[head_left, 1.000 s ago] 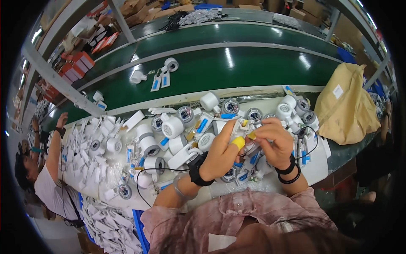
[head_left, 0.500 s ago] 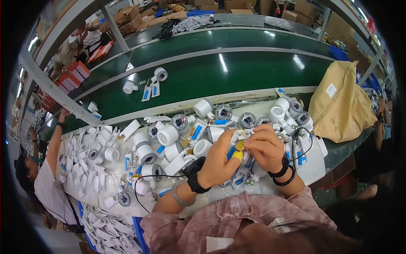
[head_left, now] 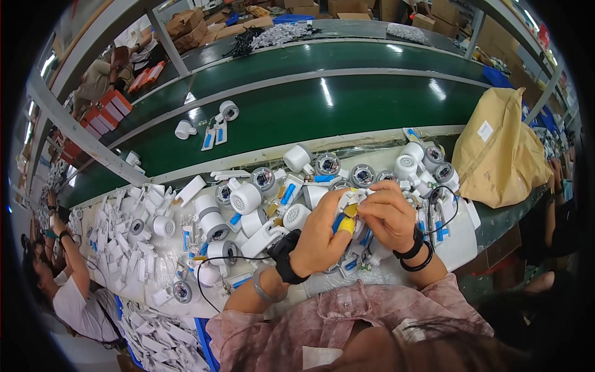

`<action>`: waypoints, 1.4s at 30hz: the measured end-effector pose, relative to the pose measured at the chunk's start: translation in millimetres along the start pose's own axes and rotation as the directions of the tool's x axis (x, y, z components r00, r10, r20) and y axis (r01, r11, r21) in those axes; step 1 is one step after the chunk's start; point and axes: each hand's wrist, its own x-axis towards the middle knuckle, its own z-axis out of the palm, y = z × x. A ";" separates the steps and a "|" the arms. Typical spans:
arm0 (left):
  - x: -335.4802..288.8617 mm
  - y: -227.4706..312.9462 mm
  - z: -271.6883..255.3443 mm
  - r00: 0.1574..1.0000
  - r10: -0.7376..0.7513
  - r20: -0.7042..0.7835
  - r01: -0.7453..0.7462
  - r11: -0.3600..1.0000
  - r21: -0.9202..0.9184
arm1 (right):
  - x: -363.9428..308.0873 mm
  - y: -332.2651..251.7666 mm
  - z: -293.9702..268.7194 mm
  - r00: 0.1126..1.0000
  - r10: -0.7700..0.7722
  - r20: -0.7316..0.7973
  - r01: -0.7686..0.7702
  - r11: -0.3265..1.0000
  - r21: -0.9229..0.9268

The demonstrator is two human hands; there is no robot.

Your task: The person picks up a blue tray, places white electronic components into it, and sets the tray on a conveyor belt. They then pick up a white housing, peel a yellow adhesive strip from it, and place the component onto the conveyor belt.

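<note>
In front of my chest both hands meet over a small white plastic part with yellow tape and a bit of blue on it. My left hand is closed round it from the left; bright yellow wrapping shows at its thumb tip. The fingers of my right hand pinch the same part from the right. My fingers cover much of it. Around and under my hands lie white round-headed housings with grilles, others showing circuit boards inside, and pieces carrying blue cells.
Beyond the worktable runs a green conveyor belt carrying a few white units. White plastic pieces heap at left, above a blue bin. A tan bag stands at right. A co-worker sits at left. Black cable crosses the table.
The units on the belt have shifted left. The co-worker's arm at left has drawn back from the belt. My hands keep their place with slight finger movement.
</note>
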 end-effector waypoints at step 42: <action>5.2 -8.0 5.6 0.994 0.111 -0.017 -0.108 0.986 0.123 | -2.1 -6.0 -0.7 0.999 0.006 0.038 -0.003 0.998 -0.060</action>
